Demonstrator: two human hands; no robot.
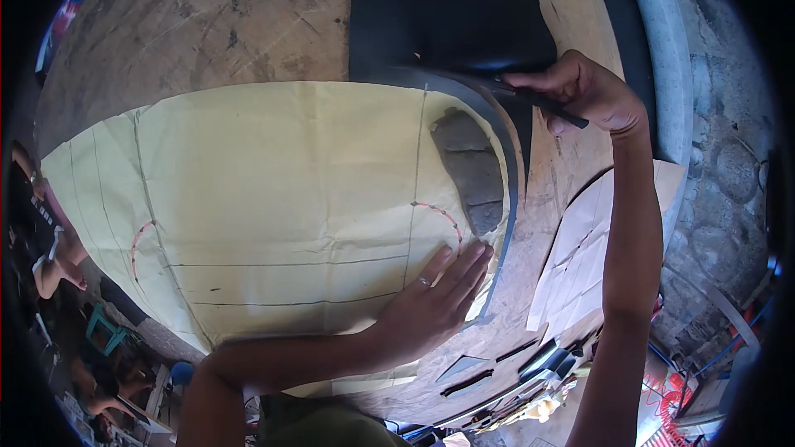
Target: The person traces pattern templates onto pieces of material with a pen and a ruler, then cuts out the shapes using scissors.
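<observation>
Flanking stonework, tabletop carries paper under splayed left hand (right hand clasps tool).

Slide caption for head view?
Left hand resting on yellow paper, right hand holding a dark tool at the black sheet.

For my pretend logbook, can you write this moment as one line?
left grip: resting on yellow paper | right grip: holding dark tool at black sheet | grey block: on yellow paper

Worn, stained wooden tabletop. Lower right: red coiled hose. Mottled grey floor along right. Left, below: a person, teal stool.
</observation>
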